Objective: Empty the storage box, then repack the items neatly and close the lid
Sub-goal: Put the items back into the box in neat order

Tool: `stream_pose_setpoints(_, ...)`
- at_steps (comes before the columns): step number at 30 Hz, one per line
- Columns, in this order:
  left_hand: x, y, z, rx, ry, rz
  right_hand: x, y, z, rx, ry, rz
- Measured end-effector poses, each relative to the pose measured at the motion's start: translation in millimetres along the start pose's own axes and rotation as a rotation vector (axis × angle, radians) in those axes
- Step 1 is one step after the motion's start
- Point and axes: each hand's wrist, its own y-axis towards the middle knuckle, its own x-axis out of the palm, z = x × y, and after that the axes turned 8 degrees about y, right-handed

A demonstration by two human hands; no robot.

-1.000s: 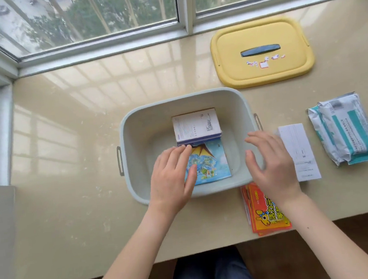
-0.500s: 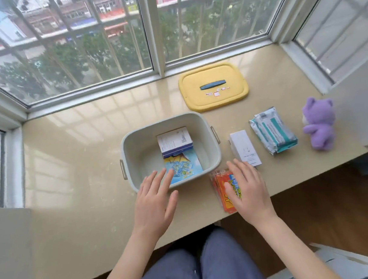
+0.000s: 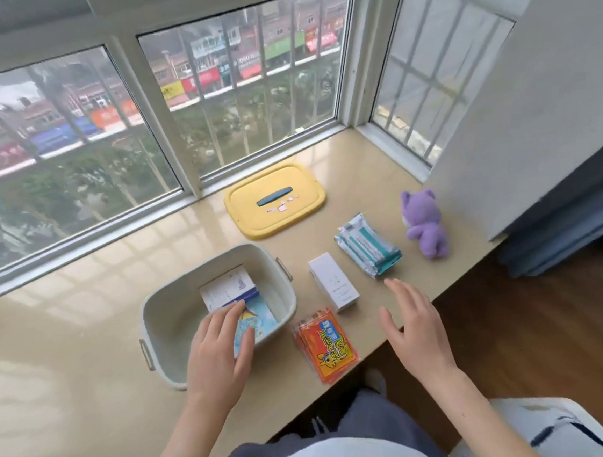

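left hand (image 3: 216,352): back over the near side of the storage box (image 3: 147,316), fingers laid flat on the blue picture booklet (image 3: 260,321). Not gripping it, just touching. Half a sec ago it was hovering outside the near rim.
right hand (image 3: 416,327): spread wide and holding nothing, hovering over the front edge of the sill just beside the white carton (image 3: 334,283). It was over the orange packets (image 3: 327,348) a moment back, so it's slid off to the right.
in the box: blue booklet flat on the bottom, with a white booklet (image 3: 225,289) overlapping its far end. Neither has budged in the last second.
out on the windowsill (image 3: 65,340): orange packets, white carton, wipes pack (image 3: 367,246), and the purple plush toy (image 3: 424,223) furthest right.
lid (image 3: 275,201): yellow, lying flat by the window, well apart from the box.
what it means: my guess is I'm repacking. Flat stuff goes in first, left hand steadies it, right goes for the carton or the wipes. Can't rule out that I'm still emptying tbh.
left to do: four things out and the lid off, so a fair way from done.
watch for: the orange packets look like they poke over the sill edge, so they'd be easy to knock off.
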Motion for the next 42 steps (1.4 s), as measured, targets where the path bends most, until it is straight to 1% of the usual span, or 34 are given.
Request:
stream_pose_setpoints(4, 29, 26, 38, -0.036, 0.006, 0.025, -14, 36, 47, 0.003, 0.001, -0.043)
stream_pose_setpoints(7, 61, 41, 70, -0.093, 0.047, 0.001, -24, 68, 89, -0.01, 0.033, -0.097)
stream_pose_setpoints(12, 104, 64, 133, -0.271, 0.057, -0.019, -43, 123, 152, -0.089, 0.04, -0.245)
stream_pose_setpoints(17, 130, 91, 179, -0.368, 0.076, -0.032, -54, 179, 179, -0.237, 0.028, -0.351)
stream_pose_setpoints(20, 148, 102, 189, -0.421, 0.074, -0.032, -45, 197, 186, -0.25, 0.039, -0.382)
stream_pose_setpoints(25, 198, 122, 176, -0.505, 0.027, -0.059, -2, 216, 210, -0.171, 0.07, -0.432)
stream_pose_setpoints(31, 281, 144, 135, -0.681, -0.069, -0.179, 77, 241, 255, 0.002, 0.078, -0.54)
stream_pose_setpoints(34, 322, 148, 113, -0.798, -0.135, -0.219, 111, 251, 278, -0.021, 0.035, -0.628)
stream_pose_setpoints(37, 354, 150, 98, -0.918, -0.207, -0.222, 137, 258, 298, 0.001, 0.011, -0.713)
stream_pose_setpoints(39, 369, 147, 91, -0.969, -0.227, -0.212, 150, 261, 308, 0.02, 0.101, -0.728)
stream_pose_setpoints(42, 385, 143, 84, -0.984, -0.234, -0.198, 161, 262, 316, 0.037, 0.255, -0.732)
